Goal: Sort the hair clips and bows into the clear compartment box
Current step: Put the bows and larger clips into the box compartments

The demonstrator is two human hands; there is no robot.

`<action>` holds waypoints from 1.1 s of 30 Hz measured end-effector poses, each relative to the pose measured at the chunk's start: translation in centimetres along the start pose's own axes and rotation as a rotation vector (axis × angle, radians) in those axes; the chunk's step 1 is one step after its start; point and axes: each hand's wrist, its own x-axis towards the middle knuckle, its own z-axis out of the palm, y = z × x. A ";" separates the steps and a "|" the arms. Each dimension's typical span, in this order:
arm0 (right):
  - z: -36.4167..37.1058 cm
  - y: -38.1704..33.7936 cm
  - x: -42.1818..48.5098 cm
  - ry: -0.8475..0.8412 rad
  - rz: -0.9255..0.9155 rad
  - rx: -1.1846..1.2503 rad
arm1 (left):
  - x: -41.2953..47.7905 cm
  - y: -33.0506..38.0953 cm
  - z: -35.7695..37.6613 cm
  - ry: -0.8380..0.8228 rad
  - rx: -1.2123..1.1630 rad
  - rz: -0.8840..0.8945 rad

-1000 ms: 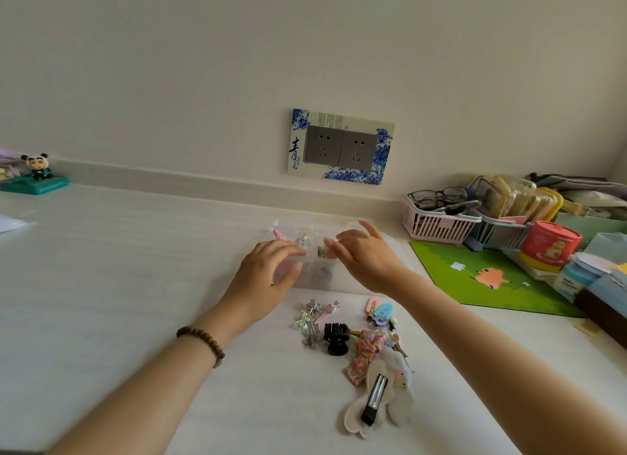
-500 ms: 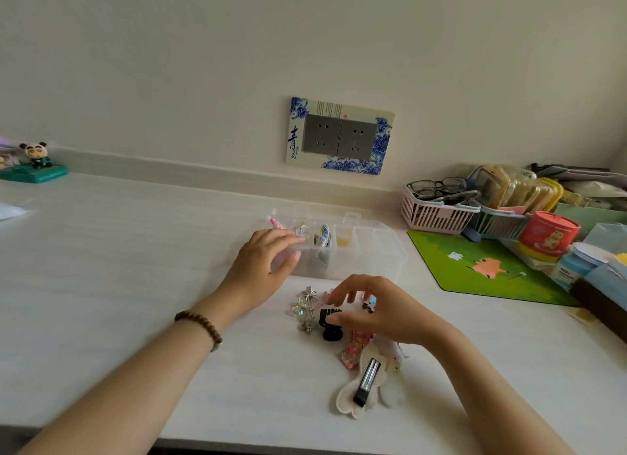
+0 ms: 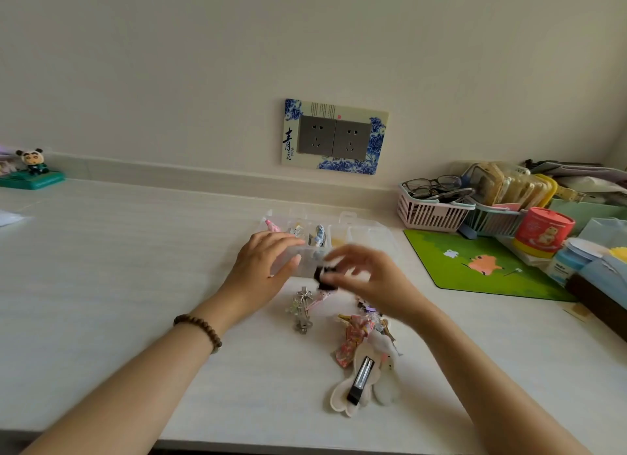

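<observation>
Beneath the left hand [image 3: 261, 271] and the right hand [image 3: 376, 278] I see a pale surface [image 3: 118, 268] running back to the wall. Well to the right of the right hand lies a green mat [image 3: 475, 268], and beyond it stand a pink basket [image 3: 431, 213] with glasses in it and a red tin [image 3: 543, 232].

Just beyond both hands sits the clear box [image 3: 366, 232], lid off, its compartments side by side. The left hand lies on the box's near left corner, fingers straight and relaxed, gripping nothing. Past its fingertips a pink clip [image 3: 271, 225] lies in the far left compartment, and a blue and white clip [image 3: 319, 235] lies two compartments along.

The right hand hovers above the surface just in front of the box's near wall, thumb and fingers pinching a black claw clip [image 3: 324, 280]. Hand and clip are blurred, so I cannot tell how the clip is turned.

Nearer to me than the hands, the unsorted pieces lie on the surface. Below the right wrist is a white felt clip [image 3: 383, 359], and a black and silver slide [image 3: 361, 380] rests on another felt shape. Touching them on the left is a floral bow [image 3: 353, 339]. Between the two wrists, slightly apart from the bow, lie some silver clips [image 3: 303, 307].

A bead bracelet [image 3: 200, 324] circles the left wrist.
</observation>
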 end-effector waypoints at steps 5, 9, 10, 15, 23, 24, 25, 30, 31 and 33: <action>-2.9 0.8 4.5 0.375 0.079 -0.030 | 0.0 -0.2 0.1 0.023 -0.014 -0.004; -2.4 2.2 6.5 0.286 0.175 -0.213 | 0.0 -0.4 0.1 0.006 0.000 -0.001; -2.1 2.5 6.8 0.258 0.177 -0.286 | 0.0 -0.4 0.1 0.002 0.004 0.000; -1.5 2.9 7.0 0.206 0.119 -0.654 | 0.0 -0.4 0.0 -0.002 0.006 0.005; -4.3 -0.4 -0.4 -0.021 0.087 -0.227 | 0.1 -0.4 -0.1 0.008 0.027 0.011; -4.5 -0.6 -1.7 -0.125 0.118 -0.200 | 0.1 -0.4 -0.1 0.013 0.028 0.010; -4.5 -0.7 -2.9 -0.201 0.145 -0.184 | 0.1 -0.3 0.0 0.020 0.025 0.009; -3.4 0.2 -6.7 -0.238 0.224 -0.212 | 0.1 -0.4 0.1 0.032 0.026 0.023; -3.2 0.3 -7.1 -0.248 0.228 -0.213 | 0.1 -0.4 0.2 0.038 0.030 0.027; -2.8 0.4 -7.6 -0.273 0.238 -0.216 | 0.0 -0.3 0.2 0.040 0.034 0.026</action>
